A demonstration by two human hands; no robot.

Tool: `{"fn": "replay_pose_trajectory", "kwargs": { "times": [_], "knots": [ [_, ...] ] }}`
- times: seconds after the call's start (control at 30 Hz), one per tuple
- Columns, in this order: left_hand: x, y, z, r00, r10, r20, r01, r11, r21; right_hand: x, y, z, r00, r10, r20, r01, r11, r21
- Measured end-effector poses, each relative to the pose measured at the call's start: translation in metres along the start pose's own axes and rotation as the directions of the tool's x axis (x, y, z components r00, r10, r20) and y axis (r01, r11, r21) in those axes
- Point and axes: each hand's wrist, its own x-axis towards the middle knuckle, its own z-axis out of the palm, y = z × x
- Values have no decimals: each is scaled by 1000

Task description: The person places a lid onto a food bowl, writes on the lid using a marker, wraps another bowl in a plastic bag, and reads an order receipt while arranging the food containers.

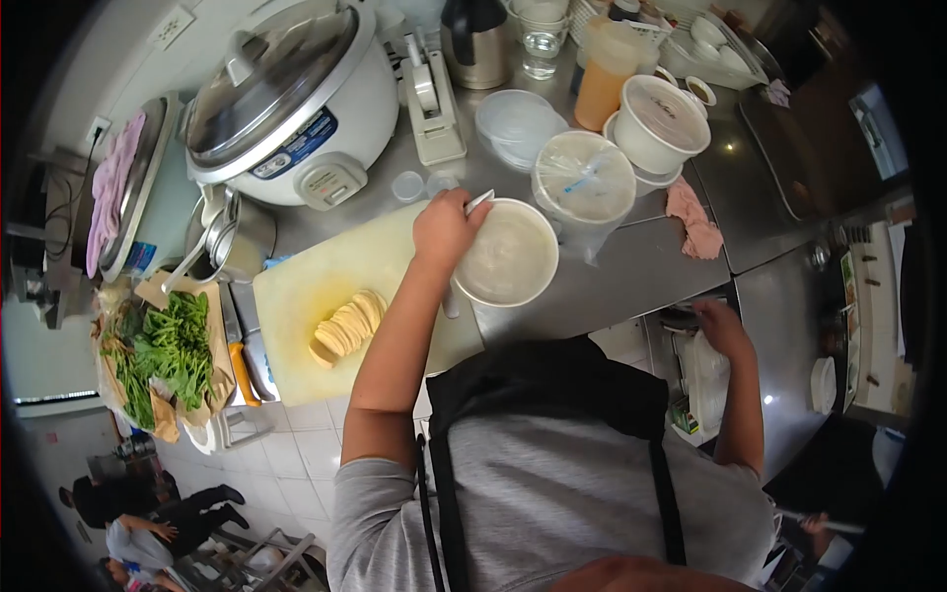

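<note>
My left hand (pixel 449 229) is closed at the left rim of a round white tub (pixel 508 255), with a flat white handle-like piece (pixel 479 203) sticking out of the fist. The rest of that piece is hidden by my hand and arm. Beneath my forearm lies a pale cutting board (pixel 395 259), bearing a row of yellowish slices (pixel 347 328). On the far right, my right hand (pixel 723 330) has its fingers curled at the dark edge of an opening in the counter; what they grip is hidden. Containers (pixel 706 380) show inside that opening.
Behind the board stand a large rice cooker (pixel 291 109) and a tape dispenser (pixel 432 113). A bag-covered tub (pixel 584 183), a lidded white tub (pixel 663 123) and a pink cloth (pixel 693 219) are right. Leafy greens (pixel 178 345) and an orange-handled knife (pixel 243 373) lie left. People are at lower left.
</note>
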Motion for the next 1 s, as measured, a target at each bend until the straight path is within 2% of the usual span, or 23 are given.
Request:
{"fn": "replay_pose_trajectory", "kwargs": {
  "times": [0.07, 0.13, 0.23, 0.27, 0.33, 0.43, 0.47, 0.53, 0.63, 0.73, 0.83, 0.93, 1.0],
  "knots": [
    [-6, 4, 5, 1000, 3, -31, -6, 996, -84, 11, -20, -13, 998, -1, -65, 12, 985, 172],
    [-10, -2, 10, 998, -62, -28, 53, 970, -239, 19, -39, -21, 989, -6, -145, 58, 931, 360],
    [-12, -20, 4, 989, -150, -19, 124, 877, -464, 36, -50, -29, 982, -53, -182, 134, 874, 467],
    [-12, -26, 0, 984, -180, -14, 144, 833, -535, 45, -49, -26, 955, -95, -280, 229, 834, 501],
    [-13, -36, -13, 964, -245, -102, 130, 770, -625, 69, -40, -4, 869, -159, -468, 421, 735, 531],
    [-19, -39, -29, 936, -291, -198, 62, 690, -721, 97, -37, 33, 922, 62, -382, 211, 746, 631],
    [-22, -39, -34, 927, -298, -227, 32, 667, -744, 103, -38, 42, 929, 63, -364, 147, 842, 520],
    [-28, -44, -38, 928, -327, -177, 74, 628, -774, 116, -48, 55, 942, 70, -329, 17, 967, 255],
    [-39, -46, -43, 924, -356, -144, 113, 611, -783, 130, -69, 72, 822, -133, -554, 206, 976, 72],
    [-45, -46, -45, 917, -370, -148, 113, 598, -793, 134, -95, 96, 743, -206, -637, 398, 901, 173],
    [-50, -46, -45, 913, -386, -132, 131, 584, -801, 118, -116, 106, 768, -208, -606, 277, 961, 21],
    [-51, -49, -41, 912, -391, -125, 131, 565, -814, 106, -118, 104, 824, -268, -499, 243, 963, -116],
    [-53, -50, -39, 919, -375, -124, 116, 557, -823, 114, -94, 108, 834, -344, -430, 387, 922, 14]
  ]
}}
